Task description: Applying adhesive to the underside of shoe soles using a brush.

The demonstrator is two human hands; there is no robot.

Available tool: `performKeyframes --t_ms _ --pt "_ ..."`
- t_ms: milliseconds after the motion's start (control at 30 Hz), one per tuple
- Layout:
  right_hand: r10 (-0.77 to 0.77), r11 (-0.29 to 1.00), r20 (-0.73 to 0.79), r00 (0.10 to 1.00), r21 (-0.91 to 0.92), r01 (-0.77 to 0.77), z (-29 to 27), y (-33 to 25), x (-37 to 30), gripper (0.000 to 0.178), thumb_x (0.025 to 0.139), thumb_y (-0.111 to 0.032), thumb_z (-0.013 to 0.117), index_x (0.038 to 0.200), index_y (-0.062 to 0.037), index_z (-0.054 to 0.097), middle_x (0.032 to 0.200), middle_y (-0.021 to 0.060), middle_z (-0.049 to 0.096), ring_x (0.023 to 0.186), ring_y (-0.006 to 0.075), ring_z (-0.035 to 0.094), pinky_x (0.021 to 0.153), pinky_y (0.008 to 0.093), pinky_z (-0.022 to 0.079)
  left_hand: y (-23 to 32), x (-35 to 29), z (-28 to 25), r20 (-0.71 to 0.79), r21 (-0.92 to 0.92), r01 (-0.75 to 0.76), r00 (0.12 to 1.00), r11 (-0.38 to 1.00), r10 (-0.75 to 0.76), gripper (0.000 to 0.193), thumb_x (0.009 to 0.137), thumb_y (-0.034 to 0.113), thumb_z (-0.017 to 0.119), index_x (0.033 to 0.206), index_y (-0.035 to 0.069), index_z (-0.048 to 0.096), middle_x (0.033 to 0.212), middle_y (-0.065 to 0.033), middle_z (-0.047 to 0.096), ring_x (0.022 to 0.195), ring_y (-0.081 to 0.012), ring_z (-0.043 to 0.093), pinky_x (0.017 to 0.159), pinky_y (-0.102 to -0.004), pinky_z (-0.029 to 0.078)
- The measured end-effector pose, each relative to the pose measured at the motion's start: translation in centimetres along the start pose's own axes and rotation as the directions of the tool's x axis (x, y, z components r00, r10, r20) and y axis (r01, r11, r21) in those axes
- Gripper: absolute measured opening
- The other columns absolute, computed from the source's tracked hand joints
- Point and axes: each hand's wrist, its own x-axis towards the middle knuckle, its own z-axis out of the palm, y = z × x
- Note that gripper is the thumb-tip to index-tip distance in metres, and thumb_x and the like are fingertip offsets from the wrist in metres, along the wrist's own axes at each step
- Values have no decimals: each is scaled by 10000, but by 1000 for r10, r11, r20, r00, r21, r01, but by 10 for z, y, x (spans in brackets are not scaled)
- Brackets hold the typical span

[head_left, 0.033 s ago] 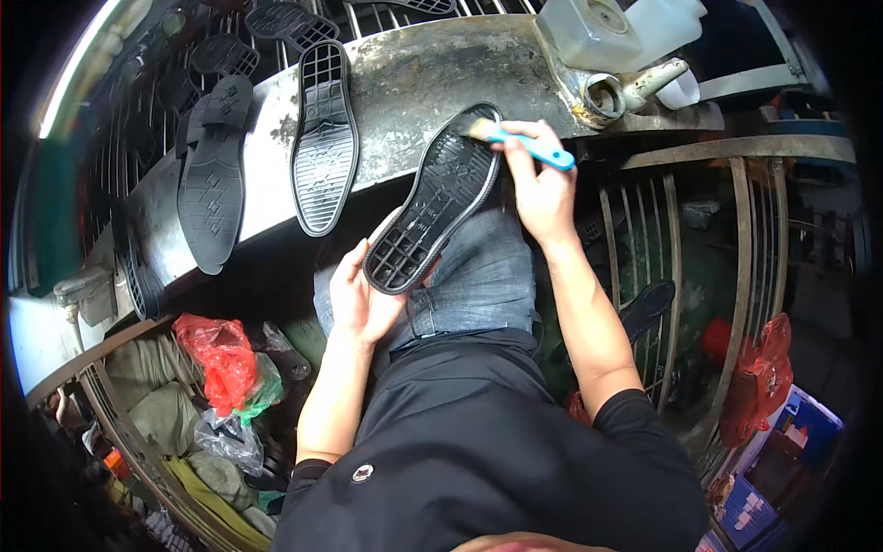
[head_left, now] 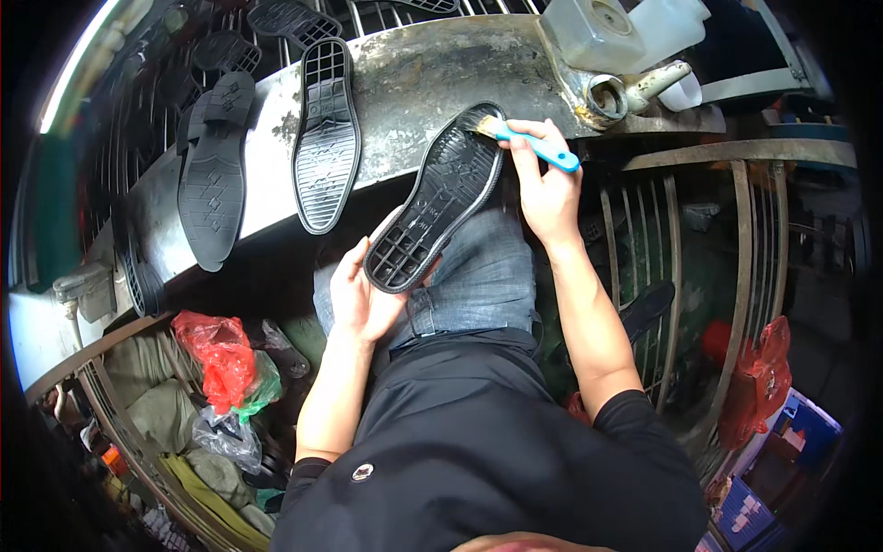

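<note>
My left hand grips a black shoe sole by its heel end, fingers under it and thumb along the edge. The sole slants up and right over my lap, its ridged inner side facing up and an open grid at the heel. In my right hand is a paintbrush with a blue handle. Its pale bristles, dark at the tip, touch the inside of the toe end. Another black sole lies on the bench to the left, and beside it a dark sole lies with a second one partly under it.
The worn metal bench runs across in front of me. At its right end stand a whitish plastic container and a grimy pot. More soles sit on a rack behind. Red plastic bags hang at lower left; metal railings stand right.
My right hand and the brush have shifted very slightly to the right at the toe end. The left hand and the sole it holds stay almost in place.
</note>
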Motion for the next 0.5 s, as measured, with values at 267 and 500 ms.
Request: performKeyframes --t_ms 267,500 --pt "-11 999 -32 999 -34 10 -9 -6 21 123 1008 -138 761 1081 -39 758 1013 127 785 955 352 761 1127 531 493 8 -3 13 170 55 -13 985 998 3 696 1143 415 387 1737 71 273 1705 -193 452 1505 -413 521 1251 -580 417" --pt "-280 904 116 953 -302 302 -54 -16 -20 92 941 -96 778 1006 -63 722 949 102 771 927 300 753 1098 544 499 6 -9 38 217 413 -137 975 900 48 868 1061 432 616 1688 -77 295 1688 -260 448 1541 -367 492 1301 -494 364"
